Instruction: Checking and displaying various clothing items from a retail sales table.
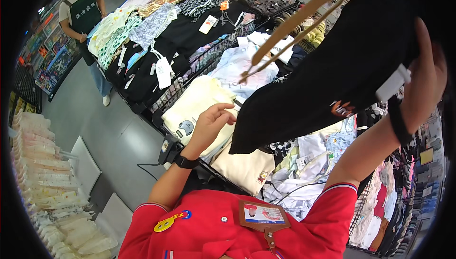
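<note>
A black garment (pixel 302 77) with a small orange-and-white print near its lower edge is raised over the right of the bin. My right hand (pixel 425 77) grips it at its far right side, beside a white tag (pixel 393 82). My left hand (pixel 217 116) hovers at the garment's lower left edge with loosely curled fingers and nothing visible in them; contact is unclear. Beneath it lies a folded cream garment (pixel 199 98) with a grey cap print. A beige folded garment (pixel 245 166) with a small figure print rests nearer to me. A tan strap (pixel 285 34) hangs before the black garment.
Wire bins (pixel 206 65) hold heaped clothes, with black trousers (pixel 178 52) in the far one. A person in a dark apron (pixel 85 13) stands at the far left. Pale packaged garments (pixel 42 173) hang at the left. A black device (pixel 170 148) with a cable sits on the bin's edge.
</note>
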